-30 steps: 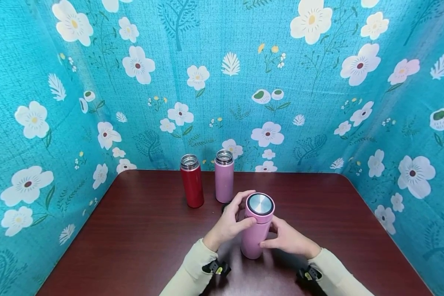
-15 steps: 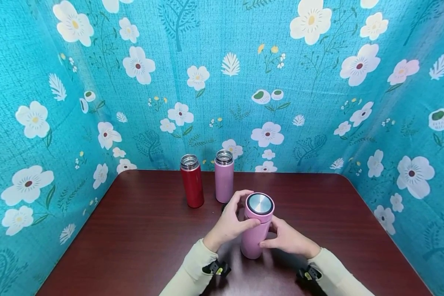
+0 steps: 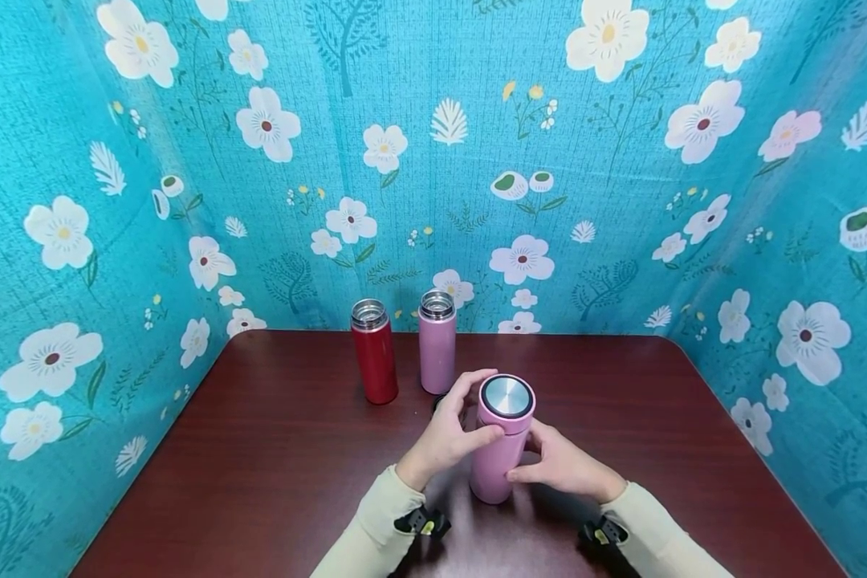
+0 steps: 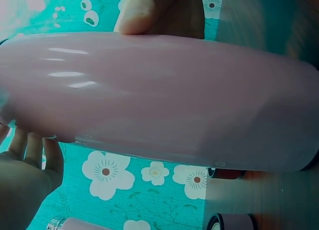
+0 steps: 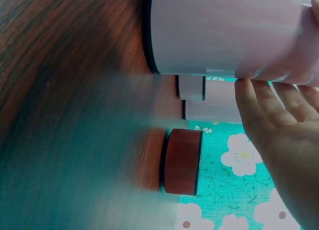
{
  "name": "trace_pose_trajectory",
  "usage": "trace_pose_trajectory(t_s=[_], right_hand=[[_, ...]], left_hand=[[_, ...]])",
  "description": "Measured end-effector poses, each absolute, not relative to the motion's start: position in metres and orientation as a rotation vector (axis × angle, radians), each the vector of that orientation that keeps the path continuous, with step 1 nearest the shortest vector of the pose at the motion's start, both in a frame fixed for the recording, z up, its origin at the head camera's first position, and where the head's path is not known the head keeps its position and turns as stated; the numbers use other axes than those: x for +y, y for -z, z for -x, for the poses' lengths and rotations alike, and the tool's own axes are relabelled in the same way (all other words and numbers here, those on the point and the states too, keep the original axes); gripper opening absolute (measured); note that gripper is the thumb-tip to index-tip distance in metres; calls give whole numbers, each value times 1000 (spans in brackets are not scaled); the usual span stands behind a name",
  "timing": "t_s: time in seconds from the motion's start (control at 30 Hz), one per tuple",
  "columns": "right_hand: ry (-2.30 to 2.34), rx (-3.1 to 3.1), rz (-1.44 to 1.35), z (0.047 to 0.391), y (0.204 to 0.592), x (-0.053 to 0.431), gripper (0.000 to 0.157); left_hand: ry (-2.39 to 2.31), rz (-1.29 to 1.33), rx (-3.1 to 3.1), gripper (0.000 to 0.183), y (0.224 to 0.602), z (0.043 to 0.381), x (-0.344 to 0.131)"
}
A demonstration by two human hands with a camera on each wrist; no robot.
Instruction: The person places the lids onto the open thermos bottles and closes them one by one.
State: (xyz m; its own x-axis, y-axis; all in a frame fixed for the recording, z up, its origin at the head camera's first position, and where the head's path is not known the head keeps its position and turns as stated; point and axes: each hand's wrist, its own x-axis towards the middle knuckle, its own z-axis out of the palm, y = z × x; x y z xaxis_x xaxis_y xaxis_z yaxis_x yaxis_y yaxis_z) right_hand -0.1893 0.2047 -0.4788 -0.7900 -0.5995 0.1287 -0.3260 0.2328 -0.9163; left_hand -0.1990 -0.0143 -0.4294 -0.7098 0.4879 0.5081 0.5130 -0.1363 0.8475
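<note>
A pink thermos [image 3: 497, 470] stands upright on the table in front of me, its lid [image 3: 508, 398] on top with a round silvery disc. My left hand [image 3: 444, 441] grips the lid from the left, thumb across the near side and fingers round the far side. Lower down, my right hand [image 3: 567, 466] holds the thermos body from the right, thumb at the front. In the right wrist view, right-hand fingers [image 5: 269, 103] lie along the body. The left wrist view has a thumb [image 4: 137, 16] pressed on the opposite side of the body.
Behind stand a red thermos [image 3: 376, 361] and another pink thermos [image 3: 437, 353], both lidless with steel necks. A red lid [image 5: 183, 163] and a pink lid [image 5: 192, 87] rest on the table beyond the held thermos. Flowered blue cloth [image 3: 433, 160] walls the back and sides.
My left thumb slid slightly right across the lid's front, then back left. The thermos and my right hand stay in place.
</note>
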Motion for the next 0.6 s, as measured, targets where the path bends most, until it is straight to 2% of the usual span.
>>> trace_pose_trajectory(t_s=[0.3, 0.6], right_hand=[[1584, 2255, 884, 189, 478, 205, 73], [1593, 2252, 906, 188, 478, 206, 72]], left_hand=[[1968, 1134, -2078, 65, 430, 199, -11], [2012, 1196, -2044, 70, 431, 201, -12]])
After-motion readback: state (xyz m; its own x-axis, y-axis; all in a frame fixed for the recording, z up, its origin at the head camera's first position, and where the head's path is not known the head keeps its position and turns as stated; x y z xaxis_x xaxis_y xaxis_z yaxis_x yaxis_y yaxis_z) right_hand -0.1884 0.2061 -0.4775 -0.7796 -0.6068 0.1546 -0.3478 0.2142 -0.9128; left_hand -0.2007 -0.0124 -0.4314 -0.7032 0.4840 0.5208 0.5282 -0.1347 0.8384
